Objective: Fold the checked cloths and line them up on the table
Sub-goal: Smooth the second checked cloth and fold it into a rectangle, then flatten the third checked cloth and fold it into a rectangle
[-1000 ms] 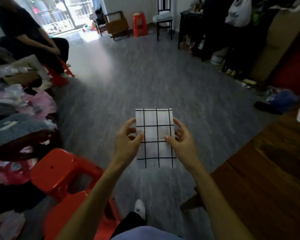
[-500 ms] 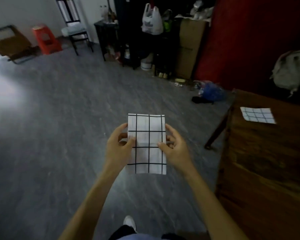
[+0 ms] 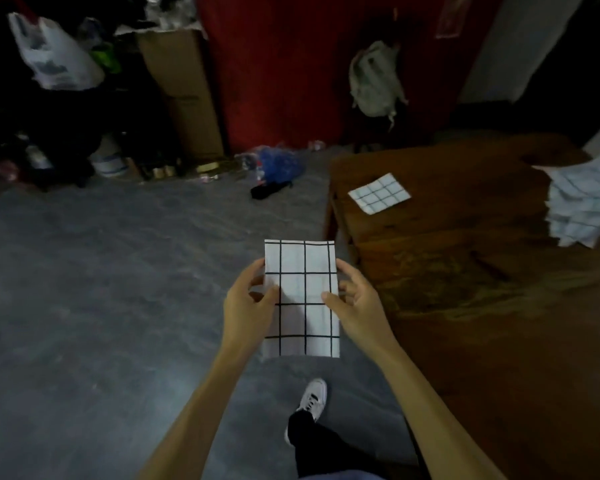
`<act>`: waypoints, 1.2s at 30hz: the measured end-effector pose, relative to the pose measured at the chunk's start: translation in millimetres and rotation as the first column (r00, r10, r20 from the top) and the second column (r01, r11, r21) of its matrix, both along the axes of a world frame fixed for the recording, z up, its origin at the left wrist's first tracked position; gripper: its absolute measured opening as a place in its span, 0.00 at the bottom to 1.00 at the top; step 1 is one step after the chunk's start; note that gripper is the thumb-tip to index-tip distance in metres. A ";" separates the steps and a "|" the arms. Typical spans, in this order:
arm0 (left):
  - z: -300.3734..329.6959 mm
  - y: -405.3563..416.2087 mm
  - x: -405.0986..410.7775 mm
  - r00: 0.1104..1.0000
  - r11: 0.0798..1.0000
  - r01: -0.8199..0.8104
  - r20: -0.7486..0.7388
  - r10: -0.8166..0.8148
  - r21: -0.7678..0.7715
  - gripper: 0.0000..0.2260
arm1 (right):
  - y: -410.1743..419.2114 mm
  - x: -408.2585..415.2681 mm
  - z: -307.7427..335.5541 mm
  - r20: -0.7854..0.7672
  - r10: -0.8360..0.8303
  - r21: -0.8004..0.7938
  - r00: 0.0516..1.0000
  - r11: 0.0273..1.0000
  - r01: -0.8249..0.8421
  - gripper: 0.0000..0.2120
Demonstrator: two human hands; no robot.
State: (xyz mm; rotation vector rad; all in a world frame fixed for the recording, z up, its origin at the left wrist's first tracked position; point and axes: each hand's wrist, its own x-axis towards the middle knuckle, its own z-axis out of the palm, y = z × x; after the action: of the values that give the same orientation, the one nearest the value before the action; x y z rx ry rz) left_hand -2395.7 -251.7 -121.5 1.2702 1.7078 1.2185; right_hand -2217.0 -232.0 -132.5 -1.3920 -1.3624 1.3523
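The person has turned to the right since a second ago. Back then the view showed a red stool and a lot of floor, and only a corner of the wooden table (image 3: 465,289). Now the table fills the right side of the view, so the person is walking toward it (one white shoe (image 3: 312,398) is stepping forward on the grey floor).

The folded checked cloth (image 3: 302,296) has not changed. It is a tall white shape with black lines, held up in the air in front of the body, just left of the table's near edge and not yet over it. The left hand (image 3: 248,306) pinches its left edge with thumb in front and fingers behind. The right hand (image 3: 357,306) pinches the right edge the same way. Both hands grip it just as they did before.

On the table, one folded cloth (image 3: 379,192) already lies flat near the far left corner. A messy pile of checked cloths (image 3: 582,209) sits at the right edge, not folded yet.

So I think the folding of this cloth is done, and it is being carried over. The next job is likely to lay it down beside the first one so they make a row. Many cloths are left.
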 end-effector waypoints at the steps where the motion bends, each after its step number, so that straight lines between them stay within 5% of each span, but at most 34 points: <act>1: -3.9 20.7 6.9 0.999 0.999 0.044 -0.020 -0.044 -0.009 0.17 | 13.6 9.4 -5.4 0.004 -0.030 -0.009 1.000 1.000 0.030 0.28; 11: -31.6 205.1 91.6 0.911 0.907 0.376 -0.101 -0.400 -0.191 0.14 | 129.9 90.7 -30.6 0.130 -0.318 -0.071 0.939 0.942 0.329 0.29; 19: -70.0 294.1 158.2 0.725 0.738 0.605 -0.179 -0.666 -0.298 0.19 | 171.3 128.0 -64.2 0.187 -0.549 -0.197 0.814 0.791 0.579 0.25; 30: -125.1 415.7 224.8 0.448 0.433 0.743 -0.102 -0.888 -0.510 0.26 | 261.1 154.5 -111.0 0.335 -0.782 -0.391 0.526 0.393 0.832 0.29; 36: -130.4 445.9 249.0 0.267 0.289 0.831 -0.115 -0.957 -0.474 0.23 | 262.8 163.6 -119.9 0.478 -0.789 -0.375 0.385 0.212 0.902 0.26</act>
State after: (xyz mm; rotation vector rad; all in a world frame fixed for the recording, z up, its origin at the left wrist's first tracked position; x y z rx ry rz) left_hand -2146.7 194.2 -251.9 1.9276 0.9066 -0.0724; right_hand -2053.4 30.8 -252.4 -2.2544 0.0359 0.8155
